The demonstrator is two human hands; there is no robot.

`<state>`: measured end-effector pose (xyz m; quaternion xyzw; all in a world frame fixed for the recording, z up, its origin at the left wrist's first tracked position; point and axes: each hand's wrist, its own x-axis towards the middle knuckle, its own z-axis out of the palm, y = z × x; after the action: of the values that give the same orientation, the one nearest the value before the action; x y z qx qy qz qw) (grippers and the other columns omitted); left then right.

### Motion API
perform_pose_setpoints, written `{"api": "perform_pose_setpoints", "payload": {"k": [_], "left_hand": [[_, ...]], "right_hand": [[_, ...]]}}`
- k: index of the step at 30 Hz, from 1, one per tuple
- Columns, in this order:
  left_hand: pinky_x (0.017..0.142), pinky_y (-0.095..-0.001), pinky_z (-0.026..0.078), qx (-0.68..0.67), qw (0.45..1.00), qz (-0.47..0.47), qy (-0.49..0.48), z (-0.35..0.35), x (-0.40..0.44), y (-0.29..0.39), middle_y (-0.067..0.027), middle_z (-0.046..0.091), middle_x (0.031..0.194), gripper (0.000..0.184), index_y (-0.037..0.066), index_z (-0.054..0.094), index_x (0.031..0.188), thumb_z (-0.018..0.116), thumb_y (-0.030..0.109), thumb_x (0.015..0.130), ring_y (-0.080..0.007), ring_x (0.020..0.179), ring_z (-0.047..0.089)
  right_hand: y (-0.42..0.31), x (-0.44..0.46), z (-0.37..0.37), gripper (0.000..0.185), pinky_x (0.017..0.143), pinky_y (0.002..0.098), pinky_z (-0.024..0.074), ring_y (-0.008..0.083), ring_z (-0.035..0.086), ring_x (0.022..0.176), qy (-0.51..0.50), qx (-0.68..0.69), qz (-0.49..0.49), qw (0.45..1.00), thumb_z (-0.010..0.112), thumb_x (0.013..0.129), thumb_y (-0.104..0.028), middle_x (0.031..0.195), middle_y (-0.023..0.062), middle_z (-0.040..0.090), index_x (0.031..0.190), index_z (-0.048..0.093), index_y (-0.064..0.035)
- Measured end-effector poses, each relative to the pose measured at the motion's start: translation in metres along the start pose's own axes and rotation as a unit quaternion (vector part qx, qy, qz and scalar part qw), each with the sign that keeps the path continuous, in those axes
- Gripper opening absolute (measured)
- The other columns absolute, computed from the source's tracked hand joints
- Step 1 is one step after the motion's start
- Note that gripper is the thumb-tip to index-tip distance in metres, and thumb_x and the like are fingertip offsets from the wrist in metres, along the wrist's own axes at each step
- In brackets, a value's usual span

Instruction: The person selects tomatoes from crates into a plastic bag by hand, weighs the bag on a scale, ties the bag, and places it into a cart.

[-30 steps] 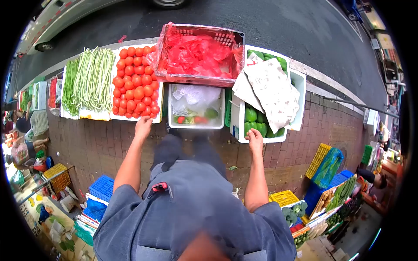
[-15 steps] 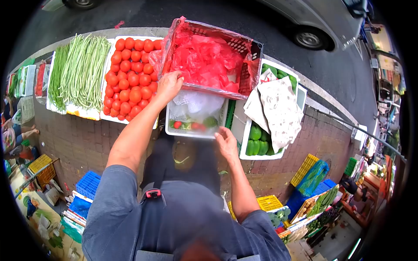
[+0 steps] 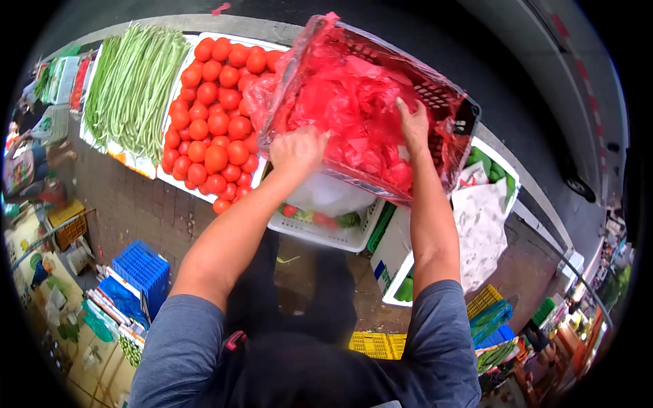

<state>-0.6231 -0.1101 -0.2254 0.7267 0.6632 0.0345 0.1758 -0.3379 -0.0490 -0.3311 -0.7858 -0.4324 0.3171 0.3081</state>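
Observation:
A dark crate [image 3: 469,114], lined with clear plastic and full of red plastic bags [image 3: 347,102], sits tilted over a white basket [image 3: 323,239]. My left hand [image 3: 298,151] is closed at the crate's near rim, slightly blurred, with red plastic at its fingertips. Inside the crate, my right hand [image 3: 413,124] rests against the bags at the right, its fingers apart. Below the crate, the basket shows whitish plastic [image 3: 326,194] and some red and green vegetables, partly covered.
Tomatoes [image 3: 216,122] fill a white tray on the left, beside long green beans [image 3: 139,88]. On the right, a pale cloth [image 3: 479,231] covers part of a box of green peppers [image 3: 490,163]. A blue crate [image 3: 141,272] stands behind on the left. A vehicle [image 3: 544,81] is on the road.
My right hand has moved from the white basket's edge up into the crate among the red bags. My left hand stays at the near rim. The view has shifted and the vehicle has moved.

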Motion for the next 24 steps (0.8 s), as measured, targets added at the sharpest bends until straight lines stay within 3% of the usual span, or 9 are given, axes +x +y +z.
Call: {"api": "perform_pose_setpoints", "payload": {"k": [4,7,8,10,12,16,19,23,24], "left_hand": [[0.069,-0.0504,0.052,-0.011,0.999,-0.041,-0.019,-0.002,0.000,-0.004,-0.0166,0.069,0.075,0.035,0.008,0.069,0.078,0.057,0.039,0.090,-0.0360,0.071,0.068],[0.072,-0.0485,0.051,-0.005,0.999,-0.036,-0.019,-0.003,0.007,-0.005,-0.0165,0.069,0.078,0.033,0.008,0.070,0.080,0.058,0.038,0.088,-0.0351,0.072,0.068],[0.072,-0.0479,0.051,-0.009,0.999,-0.034,-0.020,-0.001,0.006,-0.001,-0.0165,0.069,0.079,0.032,0.008,0.070,0.080,0.059,0.038,0.088,-0.0347,0.072,0.068],[0.073,-0.0487,0.048,0.008,0.999,-0.031,-0.025,0.006,0.006,-0.003,-0.0135,0.069,0.079,0.025,0.011,0.069,0.087,0.061,0.035,0.087,-0.0335,0.074,0.068],[0.074,-0.0480,0.048,0.017,0.999,-0.038,-0.030,0.004,0.006,-0.001,-0.0131,0.070,0.082,0.025,0.011,0.068,0.090,0.062,0.035,0.087,-0.0331,0.077,0.067],[0.076,-0.0475,0.047,0.012,0.998,-0.042,-0.046,0.004,0.004,-0.003,-0.0132,0.070,0.084,0.025,0.011,0.068,0.091,0.061,0.035,0.087,-0.0327,0.079,0.067],[0.079,-0.0476,0.047,0.003,0.997,-0.047,-0.053,0.002,0.007,-0.001,-0.0131,0.070,0.086,0.027,0.010,0.068,0.091,0.060,0.036,0.088,-0.0324,0.082,0.067],[0.079,-0.0478,0.046,0.014,0.997,-0.044,-0.057,0.000,0.008,-0.002,-0.0128,0.070,0.086,0.027,0.010,0.067,0.090,0.060,0.036,0.088,-0.0318,0.083,0.068],[0.076,-0.0480,0.047,0.016,0.998,-0.036,-0.049,0.002,0.008,-0.001,-0.0126,0.069,0.085,0.027,0.010,0.066,0.090,0.061,0.036,0.087,-0.0319,0.080,0.067]], "right_hand": [[0.001,0.051,0.071,0.102,0.108,0.0383,0.0383,0.0365,0.049,0.130,0.013,0.081,0.034,0.996,0.069,0.079,-0.063,0.137,0.0295,0.051,0.140,0.038,0.0133],[0.005,0.053,0.143,0.102,0.106,0.0472,0.0403,0.0458,0.049,0.126,-0.034,-0.092,0.035,0.995,0.065,0.079,-0.066,0.130,0.0362,0.052,0.134,0.040,0.0172],[-0.001,0.044,0.165,0.096,0.103,0.0529,0.0412,0.0475,0.052,0.119,-0.100,-0.215,0.063,0.970,0.062,0.082,-0.064,0.127,0.0335,0.054,0.130,0.043,0.0161],[-0.027,-0.002,0.176,0.052,0.086,0.0547,0.0508,0.0454,0.061,0.102,-0.052,-0.209,-0.011,0.977,0.062,0.087,-0.043,0.110,0.0306,0.063,0.105,0.061,0.0049],[-0.036,-0.029,0.166,0.032,0.072,0.0529,0.0542,0.0427,0.067,0.084,-0.057,-0.175,-0.082,0.980,0.061,0.084,-0.030,0.089,0.0281,0.067,0.088,0.065,0.0012],[0.037,-0.043,0.123,0.020,0.063,0.0492,0.0551,0.0410,0.068,0.068,-0.192,-0.254,-0.239,0.917,0.059,0.078,-0.017,0.075,0.0244,0.067,0.076,0.067,0.0012],[0.092,-0.072,0.065,0.027,0.084,0.0477,0.0539,0.0382,0.068,0.095,-0.449,-0.384,-0.150,0.793,0.057,0.078,-0.009,0.098,0.0235,0.069,0.102,0.068,-0.0017],[0.067,-0.059,0.017,0.044,0.094,0.0431,0.0505,0.0379,0.061,0.114,-0.451,-0.337,-0.130,0.816,0.061,0.083,-0.011,0.119,0.0251,0.063,0.125,0.058,-0.0003],[0.055,-0.059,0.003,0.046,0.094,0.0420,0.0505,0.0368,0.062,0.112,-0.399,-0.273,-0.103,0.869,0.063,0.084,-0.015,0.119,0.0248,0.064,0.126,0.057,0.0004]]}}
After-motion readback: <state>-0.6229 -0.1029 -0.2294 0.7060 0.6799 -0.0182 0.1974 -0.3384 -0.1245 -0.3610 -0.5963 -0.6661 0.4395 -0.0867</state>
